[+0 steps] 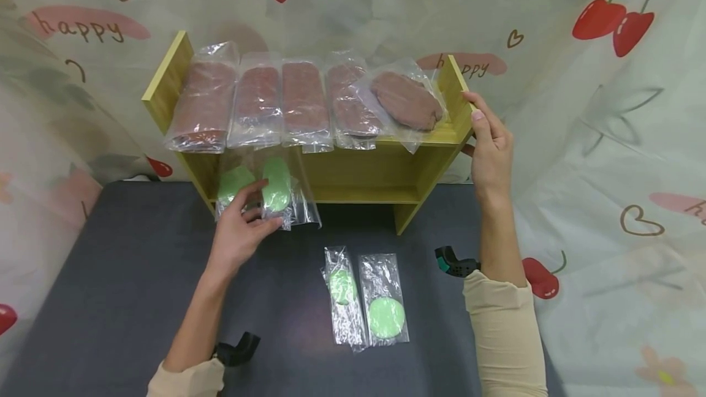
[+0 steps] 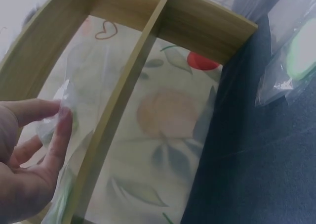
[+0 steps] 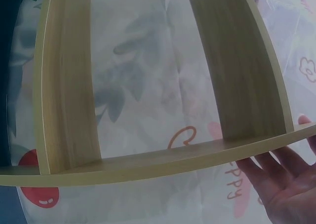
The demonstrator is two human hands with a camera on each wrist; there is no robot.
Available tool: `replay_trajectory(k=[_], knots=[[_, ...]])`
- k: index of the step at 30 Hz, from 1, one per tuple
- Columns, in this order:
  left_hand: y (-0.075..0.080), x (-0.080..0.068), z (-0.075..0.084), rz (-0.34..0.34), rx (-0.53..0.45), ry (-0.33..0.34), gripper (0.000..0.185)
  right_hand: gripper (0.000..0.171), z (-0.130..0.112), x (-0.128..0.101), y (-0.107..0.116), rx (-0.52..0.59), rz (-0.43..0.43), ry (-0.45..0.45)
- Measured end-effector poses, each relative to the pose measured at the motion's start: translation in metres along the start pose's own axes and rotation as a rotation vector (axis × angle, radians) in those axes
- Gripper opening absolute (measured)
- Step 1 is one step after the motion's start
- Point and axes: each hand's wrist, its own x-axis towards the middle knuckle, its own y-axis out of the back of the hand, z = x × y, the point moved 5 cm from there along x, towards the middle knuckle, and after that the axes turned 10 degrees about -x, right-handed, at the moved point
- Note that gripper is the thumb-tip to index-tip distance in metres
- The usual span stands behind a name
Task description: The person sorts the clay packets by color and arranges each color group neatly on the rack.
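My left hand (image 1: 239, 234) pinches a clear plastic bag with a green oval piece (image 1: 277, 184) in it, at the left part of the wooden shelf's lower level. Thumb and finger meet on the clear film (image 2: 69, 93) in the left wrist view. Just left of it, another bagged green piece (image 1: 234, 182) stands in the same level, partly behind my fingers. My right hand (image 1: 493, 155) holds the right side panel of the wooden shelf (image 1: 361, 195) near its upper edge. In the right wrist view, fingers (image 3: 261, 177) of that hand lie against the panel's outer face.
Several bags of brownish-pink flat pieces (image 1: 306, 100) line the top level, the rightmost oval one (image 1: 407, 100) leaning over its neighbour. Two bagged green discs (image 1: 386, 317) (image 1: 343, 287) lie on the dark table (image 1: 138, 274) in front. A patterned cloth (image 1: 607, 139) hangs behind.
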Motion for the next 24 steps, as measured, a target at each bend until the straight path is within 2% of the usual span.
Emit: replay_trajectory(k=[5,12,19,24], knots=[[-0.002,0.008,0.000,0.065,0.098,-0.011,0.073,0.034,0.000,0.000,0.000,-0.004,0.008,0.003],[-0.006,0.016,-0.002,0.112,0.136,-0.017,0.071,0.033,0.000,-0.001,0.000,-0.012,0.010,-0.007],[-0.010,0.020,0.004,0.162,0.320,-0.084,0.065,0.033,0.001,-0.001,0.000,-0.023,0.010,-0.009],[-0.013,0.022,0.008,0.177,0.375,-0.091,0.064,0.034,0.001,-0.001,0.000,-0.024,0.007,-0.002]])
